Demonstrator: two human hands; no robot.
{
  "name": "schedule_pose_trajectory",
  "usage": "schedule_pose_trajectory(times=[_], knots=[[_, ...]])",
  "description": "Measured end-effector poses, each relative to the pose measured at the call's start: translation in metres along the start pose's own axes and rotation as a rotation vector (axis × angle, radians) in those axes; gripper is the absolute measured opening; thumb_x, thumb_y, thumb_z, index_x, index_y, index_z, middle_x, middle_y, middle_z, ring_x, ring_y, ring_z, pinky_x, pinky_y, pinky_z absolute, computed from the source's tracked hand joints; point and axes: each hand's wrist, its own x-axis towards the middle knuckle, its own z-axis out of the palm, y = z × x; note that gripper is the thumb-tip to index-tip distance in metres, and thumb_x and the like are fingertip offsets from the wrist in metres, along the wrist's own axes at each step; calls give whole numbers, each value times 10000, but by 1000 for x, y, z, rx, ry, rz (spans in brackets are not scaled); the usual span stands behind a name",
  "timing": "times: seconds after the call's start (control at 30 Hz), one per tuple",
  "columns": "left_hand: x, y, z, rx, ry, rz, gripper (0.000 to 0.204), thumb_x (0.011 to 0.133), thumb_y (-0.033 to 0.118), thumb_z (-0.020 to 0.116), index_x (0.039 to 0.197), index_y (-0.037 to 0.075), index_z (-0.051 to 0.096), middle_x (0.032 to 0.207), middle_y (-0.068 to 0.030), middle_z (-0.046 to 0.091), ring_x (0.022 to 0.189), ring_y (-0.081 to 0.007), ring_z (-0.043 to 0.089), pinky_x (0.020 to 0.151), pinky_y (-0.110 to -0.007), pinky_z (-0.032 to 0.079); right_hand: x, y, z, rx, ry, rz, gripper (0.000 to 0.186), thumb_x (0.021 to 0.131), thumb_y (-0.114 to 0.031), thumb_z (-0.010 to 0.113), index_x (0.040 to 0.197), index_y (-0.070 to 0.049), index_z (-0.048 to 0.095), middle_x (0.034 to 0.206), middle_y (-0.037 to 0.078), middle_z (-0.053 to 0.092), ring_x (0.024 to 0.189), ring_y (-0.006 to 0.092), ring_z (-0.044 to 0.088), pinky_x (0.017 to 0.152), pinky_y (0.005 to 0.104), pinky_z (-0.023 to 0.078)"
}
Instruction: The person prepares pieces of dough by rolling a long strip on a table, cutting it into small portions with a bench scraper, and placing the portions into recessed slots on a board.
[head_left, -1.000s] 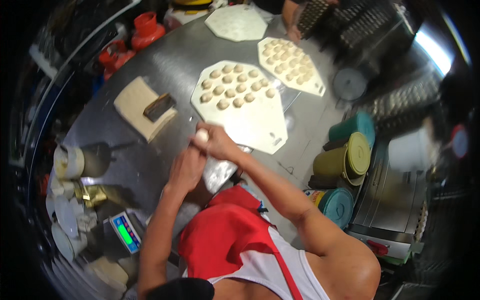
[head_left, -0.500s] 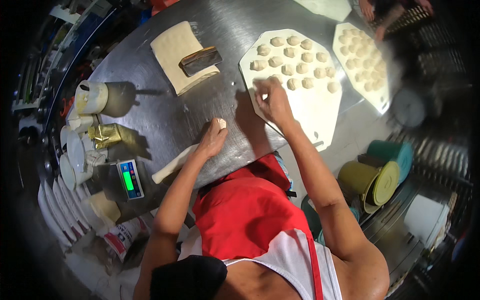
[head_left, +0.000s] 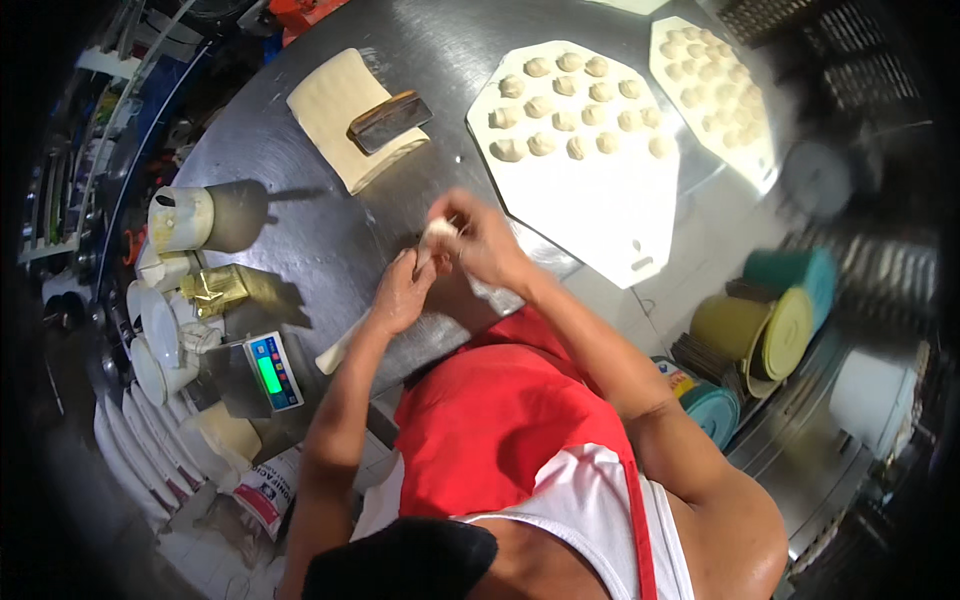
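Note:
My left hand [head_left: 403, 292] is closed around a rope of pale dough [head_left: 340, 350], whose tail lies along the table beneath my forearm. The rope's upper end [head_left: 437, 233] sticks up past my left fingers. There my right hand [head_left: 482, 243] meets it, fingers curled and closed on the dough tip, slightly blurred. Right of both hands, a white angular board [head_left: 590, 215] carries rows of small dough pieces [head_left: 565, 120]. Ahead lies a folded dough sheet [head_left: 335, 100] with a wooden-handled metal scraper [head_left: 390, 122] resting on it.
Left on the metal table [head_left: 250, 150] stand a white tub [head_left: 182, 218], a gold foil packet [head_left: 215, 288] and a digital scale [head_left: 272, 372]. A second board [head_left: 730, 150] of dough pieces is at far right. Lidded buckets [head_left: 785, 335] stand below, right.
My right hand has come back from the board to the dough in my left hand. One more dough piece shows at the board's near left. The view has shifted slightly.

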Motion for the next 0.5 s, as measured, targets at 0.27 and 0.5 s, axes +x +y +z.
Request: schedule_pose_trajectory(times=[0.27,0.5], knots=[[17,108,-11,281,-167,201,332,1028,235,546,1116,-76,623,1011,-357,701,1024,-540,677,891,-630,523,-20,-63,-18,-404,298,148,465,999,-436,717,956,26,679,719,238,668,651,293,646,680,445,544],[71,41,24,150,-233,-155,332,1037,252,531,1119,-63,600,1107,-390,680,1078,-560,654,911,-577,523,-40,-75,34,-641,-1,-406,228,977,-274,707,1033,-55,733,905,178,678,923,335,637,855,467,523]])
